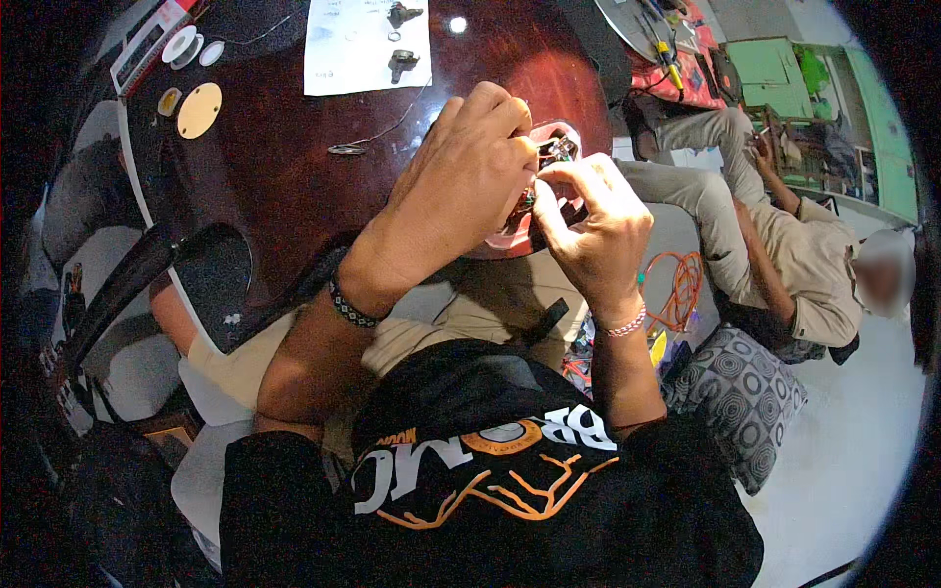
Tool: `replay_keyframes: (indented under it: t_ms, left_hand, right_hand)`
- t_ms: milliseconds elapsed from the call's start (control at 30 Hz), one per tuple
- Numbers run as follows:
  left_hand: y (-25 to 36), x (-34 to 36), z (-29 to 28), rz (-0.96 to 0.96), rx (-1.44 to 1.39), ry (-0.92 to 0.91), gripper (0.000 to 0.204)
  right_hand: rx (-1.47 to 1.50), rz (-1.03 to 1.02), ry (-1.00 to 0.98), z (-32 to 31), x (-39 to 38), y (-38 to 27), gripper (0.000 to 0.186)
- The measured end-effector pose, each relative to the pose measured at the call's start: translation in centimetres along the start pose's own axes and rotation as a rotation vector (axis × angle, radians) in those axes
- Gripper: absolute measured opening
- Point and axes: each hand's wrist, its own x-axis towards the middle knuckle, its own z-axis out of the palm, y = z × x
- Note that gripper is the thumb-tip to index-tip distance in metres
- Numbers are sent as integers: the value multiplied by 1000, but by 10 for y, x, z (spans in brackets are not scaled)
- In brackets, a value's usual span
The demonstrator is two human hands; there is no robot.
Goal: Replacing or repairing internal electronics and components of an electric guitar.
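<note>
Head view: the small electronic part [549,157] sits in the open cavity [569,132] of the dark red guitar body [294,167] lying across my lap. My left hand [470,157] and right hand [588,220] both pinch it, grip closed. I judge I'm fitting wiring; next calls for steady fingertips. Paper sheet [368,44] lies farther up.

Scene is being viewed by one head-worn fisheye camera, aimed steeply down from close above. Dark red guitar body [294,157] is being framed upper centre, its edges being bent toward the rim; floor [853,441] is being caught at right.
</note>
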Motion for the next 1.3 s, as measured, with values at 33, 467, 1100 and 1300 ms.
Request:
replay_keyframes:
  t_ms: [33,467,1100,1300]
  left_hand:
    - [1,0,-1,-1,12,-12,10]
    - [3,3,-3,25,113,-94,12]
    - [2,2,-6,-8,35,-78,13]
    - [-4,1,-3,21,15,-60,15]
  right_hand:
    - [0,1,-3,0,0,0,12]
    - [-43,-61,36,9,4,-2,14]
    - [26,-5,-40,-6,3,2,13]
    - [33,-59,-40,-3,4,8,13]
